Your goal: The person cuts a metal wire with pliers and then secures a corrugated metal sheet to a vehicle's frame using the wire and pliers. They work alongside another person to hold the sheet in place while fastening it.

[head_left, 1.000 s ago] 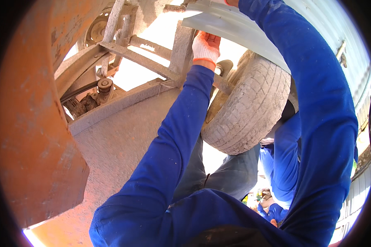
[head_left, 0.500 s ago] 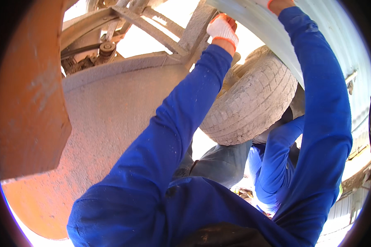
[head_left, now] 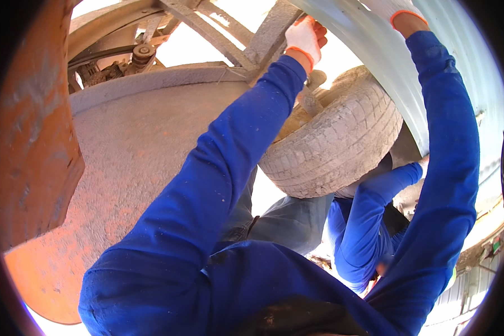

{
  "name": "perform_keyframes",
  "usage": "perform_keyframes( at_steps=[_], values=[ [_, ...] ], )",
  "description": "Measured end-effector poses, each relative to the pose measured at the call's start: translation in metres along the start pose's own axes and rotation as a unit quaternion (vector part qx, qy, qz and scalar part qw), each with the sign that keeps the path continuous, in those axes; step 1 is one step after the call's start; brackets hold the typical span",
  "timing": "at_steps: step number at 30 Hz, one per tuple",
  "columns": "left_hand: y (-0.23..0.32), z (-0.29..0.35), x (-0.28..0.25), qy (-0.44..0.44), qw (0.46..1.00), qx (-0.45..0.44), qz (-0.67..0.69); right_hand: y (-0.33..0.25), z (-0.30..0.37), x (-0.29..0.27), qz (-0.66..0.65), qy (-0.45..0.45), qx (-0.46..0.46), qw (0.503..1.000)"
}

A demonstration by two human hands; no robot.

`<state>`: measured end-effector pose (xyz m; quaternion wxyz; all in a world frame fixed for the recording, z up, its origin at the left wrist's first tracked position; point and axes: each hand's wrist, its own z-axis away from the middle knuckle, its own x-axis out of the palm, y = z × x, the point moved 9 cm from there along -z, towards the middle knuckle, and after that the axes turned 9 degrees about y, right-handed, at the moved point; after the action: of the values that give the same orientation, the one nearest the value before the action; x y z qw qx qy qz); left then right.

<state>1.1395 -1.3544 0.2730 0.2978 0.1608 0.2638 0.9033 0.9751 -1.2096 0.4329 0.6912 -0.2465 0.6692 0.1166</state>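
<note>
My left hand [head_left: 304, 42], in a white knit glove with orange cuff and palm coating, is raised beside the edge of a pale corrugated metal sheet [head_left: 459, 73]. Its fingers are curled; anything inside them is hidden. My right hand [head_left: 393, 8], gloved alike, lies over the sheet at the top of the view, with its fingers cut off by the picture's edge. Below my left hand stands a dusty, mud-caked tyre [head_left: 336, 140]. Just left of that hand is a dirty metal frame beam [head_left: 271, 36].
A broad, dust-covered orange metal panel [head_left: 134, 145] curves along the left, with another orange plate [head_left: 31, 123] before it. A pulley [head_left: 144, 53] sits behind the frame. At lower right a co-worker in blue [head_left: 358, 241] crouches by the tyre, one hand [head_left: 424, 166] at the sheet.
My right hand has shifted right along the sheet and shows more. My left hand has dropped slightly from the sheet's edge. The co-worker's arm has stretched out toward the sheet.
</note>
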Motion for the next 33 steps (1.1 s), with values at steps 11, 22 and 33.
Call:
perform_keyframes(
  at_steps=[11, 22, 33],
  values=[
    [0.011, 0.023, 0.03, -0.02, 0.967, -0.137, 0.215, -0.015, 0.02, -0.034, -0.026, -0.012, 0.042, 0.999],
    [0.069, 0.067, 0.035, 0.015, 0.997, 0.05, 0.055, 0.029, 0.115, 0.028, -0.29, 0.093, 0.326, 0.895],
    [0.088, 0.082, 0.028, 0.077, 0.971, 0.186, -0.126, 0.046, 0.123, 0.051, -0.521, -0.069, 0.433, 0.732]
  ],
)
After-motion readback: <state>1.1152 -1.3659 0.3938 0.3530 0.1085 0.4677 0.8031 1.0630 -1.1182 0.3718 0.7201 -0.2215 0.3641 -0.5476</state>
